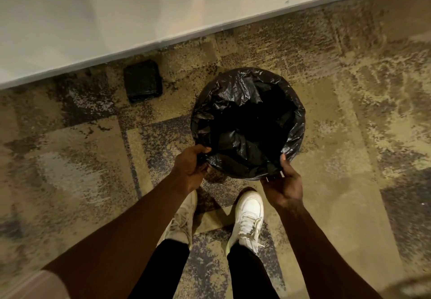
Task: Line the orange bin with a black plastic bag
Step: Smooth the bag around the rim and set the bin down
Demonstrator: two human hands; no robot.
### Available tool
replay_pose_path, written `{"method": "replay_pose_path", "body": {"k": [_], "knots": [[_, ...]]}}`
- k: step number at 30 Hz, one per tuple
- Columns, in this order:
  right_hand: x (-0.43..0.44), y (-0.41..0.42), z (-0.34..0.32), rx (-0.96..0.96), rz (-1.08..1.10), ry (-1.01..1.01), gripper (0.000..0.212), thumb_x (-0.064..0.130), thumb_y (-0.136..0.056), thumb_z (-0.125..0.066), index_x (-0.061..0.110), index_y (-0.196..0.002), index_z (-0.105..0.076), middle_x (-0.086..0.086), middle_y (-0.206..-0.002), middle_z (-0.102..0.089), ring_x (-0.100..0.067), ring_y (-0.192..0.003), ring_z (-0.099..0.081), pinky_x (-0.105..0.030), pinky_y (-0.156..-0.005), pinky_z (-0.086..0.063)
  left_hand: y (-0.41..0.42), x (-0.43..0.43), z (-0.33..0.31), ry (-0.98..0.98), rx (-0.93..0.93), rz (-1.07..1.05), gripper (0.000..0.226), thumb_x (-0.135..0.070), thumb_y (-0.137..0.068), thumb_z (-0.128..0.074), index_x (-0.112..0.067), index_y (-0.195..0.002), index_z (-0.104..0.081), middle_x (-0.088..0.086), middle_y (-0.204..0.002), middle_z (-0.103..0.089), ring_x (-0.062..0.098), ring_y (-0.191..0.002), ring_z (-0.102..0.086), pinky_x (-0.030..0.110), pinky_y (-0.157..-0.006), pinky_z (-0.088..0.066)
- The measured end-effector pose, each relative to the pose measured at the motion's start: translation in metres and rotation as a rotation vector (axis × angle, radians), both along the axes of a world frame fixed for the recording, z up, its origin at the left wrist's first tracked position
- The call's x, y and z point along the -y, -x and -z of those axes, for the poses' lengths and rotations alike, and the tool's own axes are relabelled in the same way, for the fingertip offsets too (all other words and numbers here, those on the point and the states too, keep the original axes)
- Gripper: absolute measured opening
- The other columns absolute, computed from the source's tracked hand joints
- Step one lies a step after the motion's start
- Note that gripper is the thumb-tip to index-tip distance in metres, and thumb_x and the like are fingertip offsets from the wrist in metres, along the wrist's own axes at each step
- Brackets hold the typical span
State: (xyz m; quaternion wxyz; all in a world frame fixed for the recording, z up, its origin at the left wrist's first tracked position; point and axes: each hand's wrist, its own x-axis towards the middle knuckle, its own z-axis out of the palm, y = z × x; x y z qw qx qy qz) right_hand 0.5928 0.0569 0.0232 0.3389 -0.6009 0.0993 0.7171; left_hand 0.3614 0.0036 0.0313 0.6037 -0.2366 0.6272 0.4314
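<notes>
A round bin stands on the carpet in front of my feet, wholly covered by a crinkled black plastic bag (247, 103) that is folded over its rim and hangs down inside. No orange of the bin shows. My left hand (192, 164) grips the bag's edge at the near left of the rim. My right hand (283, 182) holds the bag's edge at the near right, thumb on top of the plastic.
A folded stack of black plastic bags (142, 80) lies on the carpet to the left of the bin, close to the white wall (116, 19). My two white shoes (248, 219) stand just behind the bin on the mottled carpet.
</notes>
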Motion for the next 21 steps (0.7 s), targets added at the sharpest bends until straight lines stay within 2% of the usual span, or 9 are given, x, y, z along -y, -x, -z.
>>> {"method": "replay_pose_path", "body": {"k": [3,7,9,11,12,14,16,17,21], "knots": [[0.002,-0.004,0.007,-0.046,0.018,-0.031,0.019,0.013,-0.076,-0.071,0.013,-0.094,-0.075,-0.010,-0.108,-0.077,-0.031,-0.104,-0.072,-0.041,-0.093,-0.058,0.003,0.000,0.002,0.018,-0.030,0.016,0.012,0.004,-0.088,-0.067,-0.007,-0.088,-0.070,0.009,-0.086,-0.073,0.024,-0.074,-0.064,0.031,-0.060,-0.050],[-0.006,-0.008,0.006,0.129,-0.012,-0.091,0.013,0.014,-0.076,-0.064,0.017,-0.082,-0.075,-0.009,-0.100,-0.073,-0.029,-0.098,-0.069,-0.041,-0.097,-0.053,0.002,-0.001,-0.003,0.057,-0.311,0.195,0.014,-0.012,-0.087,-0.082,-0.008,-0.098,-0.073,0.014,-0.106,-0.078,0.028,-0.089,-0.072,0.033,-0.073,-0.056],[-0.007,-0.005,0.001,0.428,-0.092,-0.168,0.009,0.017,-0.091,-0.062,0.014,-0.098,-0.068,-0.010,-0.102,-0.069,-0.027,-0.097,-0.065,-0.041,-0.094,-0.050,-0.003,0.003,-0.005,0.096,-0.665,0.470,0.060,-0.040,-0.086,-0.085,-0.009,-0.130,-0.060,0.016,-0.135,-0.065,0.026,-0.109,-0.069,0.036,-0.083,-0.060],[-0.009,-0.004,-0.007,0.866,-0.220,-0.352,0.024,0.021,-0.100,-0.066,0.008,-0.119,-0.059,-0.013,-0.111,-0.062,-0.025,-0.101,-0.061,-0.040,-0.090,-0.049,-0.008,0.009,-0.008,0.074,-1.111,0.788,0.093,-0.064,-0.086,-0.075,-0.009,-0.151,-0.039,0.019,-0.159,-0.039,0.037,-0.142,-0.048,0.052,-0.111,-0.051],[-0.010,-0.005,-0.012,1.072,-0.342,-0.504,0.033,0.023,-0.100,-0.068,0.006,-0.127,-0.056,-0.016,-0.118,-0.059,-0.026,-0.108,-0.059,-0.038,-0.092,-0.049,-0.013,0.011,-0.011,0.008,-1.304,0.946,0.094,-0.069,-0.089,-0.066,-0.010,-0.155,-0.035,0.019,-0.166,-0.030,0.042,-0.152,-0.035,0.057,-0.121,-0.040],[-0.017,-0.005,-0.024,1.311,-0.646,-0.862,0.040,0.020,-0.097,-0.071,0.006,-0.132,-0.059,-0.021,-0.132,-0.052,-0.029,-0.124,-0.053,-0.023,-0.102,-0.045,-0.021,0.012,-0.014,-0.190,-1.510,1.198,0.080,-0.067,-0.096,-0.056,-0.014,-0.153,-0.043,0.020,-0.172,-0.020,0.043,-0.160,-0.022,0.058,-0.125,-0.025],[-0.026,-0.001,-0.032,1.317,-0.889,-1.108,0.034,0.014,-0.093,-0.070,0.010,-0.127,-0.066,-0.021,-0.137,-0.051,-0.030,-0.133,-0.048,-0.009,-0.104,-0.035,-0.030,0.015,-0.013,-0.297,-1.542,1.368,0.065,-0.062,-0.096,-0.057,-0.016,-0.142,-0.056,0.019,-0.172,-0.023,0.040,-0.162,-0.019,0.056,-0.126,-0.020],[-0.030,0.004,-0.033,1.265,-1.013,-1.167,0.033,0.013,-0.093,-0.069,0.011,-0.126,-0.068,-0.018,-0.139,-0.052,-0.030,-0.134,-0.048,-0.012,-0.104,-0.037,-0.034,0.019,-0.012,-0.298,-1.533,1.434,0.062,-0.060,-0.095,-0.058,-0.015,-0.138,-0.060,0.020,-0.171,-0.027,0.039,-0.162,-0.019,0.055,-0.127,-0.019],[-0.046,0.030,-0.016,0.991,-1.678,-1.104,0.045,0.022,-0.104,-0.059,0.018,-0.149,-0.058,-0.013,-0.156,-0.050,-0.036,-0.144,-0.042,-0.047,-0.111,-0.046,-0.039,0.037,-0.010,-0.244,-1.520,1.560,0.063,-0.058,-0.097,-0.053,-0.009,-0.136,-0.064,0.023,-0.166,-0.039,0.039,-0.164,-0.019,0.057,-0.129,-0.016]]}}
